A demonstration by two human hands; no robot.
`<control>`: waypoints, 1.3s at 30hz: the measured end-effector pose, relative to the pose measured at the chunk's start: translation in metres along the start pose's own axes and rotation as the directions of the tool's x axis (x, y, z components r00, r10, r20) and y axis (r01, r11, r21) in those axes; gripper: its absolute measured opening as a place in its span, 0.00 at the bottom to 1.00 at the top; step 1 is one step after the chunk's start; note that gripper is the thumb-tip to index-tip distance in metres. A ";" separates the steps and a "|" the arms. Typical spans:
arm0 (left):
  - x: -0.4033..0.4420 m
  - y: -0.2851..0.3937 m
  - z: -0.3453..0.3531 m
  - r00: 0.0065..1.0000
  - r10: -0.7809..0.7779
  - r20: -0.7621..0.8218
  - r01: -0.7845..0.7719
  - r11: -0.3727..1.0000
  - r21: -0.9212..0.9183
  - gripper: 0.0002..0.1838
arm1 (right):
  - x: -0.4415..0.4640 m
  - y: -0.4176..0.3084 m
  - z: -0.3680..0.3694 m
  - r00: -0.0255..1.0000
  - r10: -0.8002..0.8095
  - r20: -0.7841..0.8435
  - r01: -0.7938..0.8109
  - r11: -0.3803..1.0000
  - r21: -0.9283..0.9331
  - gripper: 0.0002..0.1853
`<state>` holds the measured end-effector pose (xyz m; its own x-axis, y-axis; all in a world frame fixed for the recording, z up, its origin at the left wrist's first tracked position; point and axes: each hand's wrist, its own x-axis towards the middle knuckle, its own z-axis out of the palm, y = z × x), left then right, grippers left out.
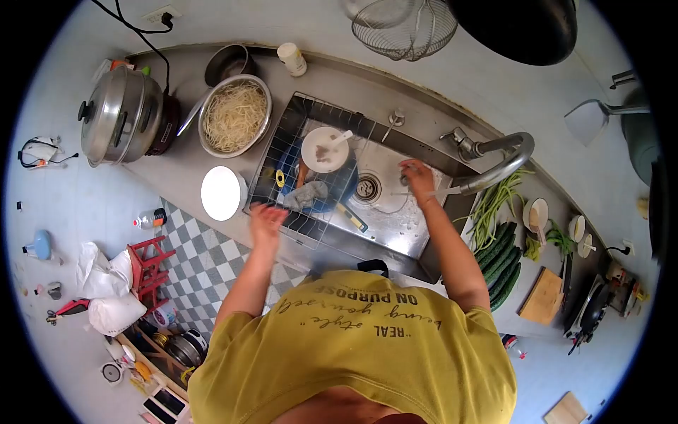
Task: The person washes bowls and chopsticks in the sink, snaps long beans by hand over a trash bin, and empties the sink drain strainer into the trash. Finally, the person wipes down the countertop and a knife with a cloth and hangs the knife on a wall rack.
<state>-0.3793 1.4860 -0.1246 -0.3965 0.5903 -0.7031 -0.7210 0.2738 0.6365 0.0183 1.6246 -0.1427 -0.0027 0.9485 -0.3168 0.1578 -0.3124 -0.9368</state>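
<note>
My left hand [267, 220] is at the near left edge of the sink, close to the corner of the wire rack [316, 106]; its fingers are partly spread, slightly blurred, with nothing seen in them. Over the right part of the steel sink [402, 230], my right hand [418, 177] is held with curled fingers beside the stream from the faucet [519, 152]. Whatever those fingers hold, if anything, cannot be made out. A white bowl [323, 161] with a white spoon rests on the rack. Beside it lie a grey cloth [306, 196] and a blue-handled tool [352, 218].
Left of the sink stand a metal bowl of bean sprouts [235, 115], a white round container [220, 193] and a lidded steamer pot [120, 116]. On the right lie green beans [494, 201], cucumbers [498, 265] and a wooden cutting board [541, 295]. A wok [519, 28] hangs above.
</note>
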 end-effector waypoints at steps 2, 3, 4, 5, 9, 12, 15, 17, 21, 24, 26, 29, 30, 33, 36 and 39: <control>-0.004 -0.036 0.053 0.979 -0.097 0.177 0.072 0.987 0.142 0.23 | -0.010 0.001 0.024 0.996 0.027 0.090 0.001 0.953 -0.304 0.09; 0.000 -0.044 0.083 0.960 -0.168 0.223 0.130 0.976 0.176 0.21 | -0.016 0.003 0.036 0.995 0.032 0.096 -0.001 0.952 -0.306 0.10; 0.023 -0.058 0.098 0.961 -0.191 0.200 0.142 0.961 0.236 0.21 | -0.023 0.004 0.046 0.994 0.036 0.103 -0.003 0.951 -0.310 0.11; 0.047 -0.071 0.107 0.961 -0.213 0.176 0.155 0.943 0.294 0.22 | -0.028 0.002 0.053 0.992 0.041 0.123 -0.006 0.961 -0.275 0.12; 0.071 -0.072 0.143 0.959 -0.108 0.262 0.032 0.960 0.280 0.31 | -0.036 -0.006 0.068 0.987 -0.003 0.162 0.034 0.981 -0.190 0.17; 0.067 -0.060 0.139 0.932 -0.125 0.340 0.017 0.952 0.304 0.35 | -0.040 -0.024 0.076 0.990 -0.131 0.050 0.138 0.975 -0.173 0.19; 0.016 -0.031 0.155 0.921 -0.114 0.373 -0.046 0.918 0.394 0.36 | -0.044 -0.064 0.082 0.965 -0.249 -0.079 0.242 0.966 -0.090 0.18; -0.015 -0.018 0.168 0.895 -0.175 0.411 -0.050 0.875 0.482 0.35 | -0.046 -0.070 0.078 0.958 -0.258 -0.120 0.251 0.965 -0.074 0.18; -0.047 -0.033 0.186 0.873 -0.245 0.422 -0.026 0.840 0.542 0.32 | -0.051 -0.050 0.051 0.958 -0.182 -0.223 0.155 0.979 -0.133 0.15; -0.057 -0.063 0.198 0.876 -0.260 0.406 -0.062 0.773 0.631 0.33 | -0.070 -0.040 0.016 0.943 -0.095 -0.319 0.023 0.975 -0.222 0.11; -0.055 -0.085 0.204 0.859 -0.167 0.484 -0.289 0.621 0.728 0.34 | -0.092 -0.049 -0.007 0.935 -0.001 -0.354 -0.068 0.981 -0.183 0.10; -0.044 -0.113 0.210 0.746 0.059 0.663 -0.649 0.290 0.704 0.36 | -0.111 -0.037 -0.030 0.892 -0.051 -0.449 -0.015 0.990 -0.142 0.07; -0.052 -0.112 0.216 0.693 0.102 0.713 -0.718 0.189 0.670 0.36 | -0.114 -0.041 -0.034 0.869 -0.126 -0.478 0.040 0.982 -0.186 0.07; -0.073 -0.099 0.231 0.533 0.133 0.835 -0.832 -0.095 0.546 0.36 | -0.126 -0.044 -0.049 0.845 -0.372 -0.384 0.204 0.889 -0.411 0.05; -0.074 -0.088 0.236 0.383 0.078 0.920 -0.890 -0.237 0.390 0.36 | -0.118 -0.023 -0.064 0.735 -0.665 -0.131 0.457 0.629 -0.629 0.13; -0.072 -0.091 0.238 0.343 0.107 0.933 -0.908 -0.215 0.359 0.36 | -0.118 -0.022 -0.070 0.721 -0.676 -0.154 0.466 0.637 -0.614 0.08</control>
<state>-0.1498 1.5995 -0.0567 0.3169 0.9405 0.1229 0.7191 -0.3228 0.6154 0.0840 1.5237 -0.0741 0.0435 0.9031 0.4273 0.7057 0.2749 -0.6530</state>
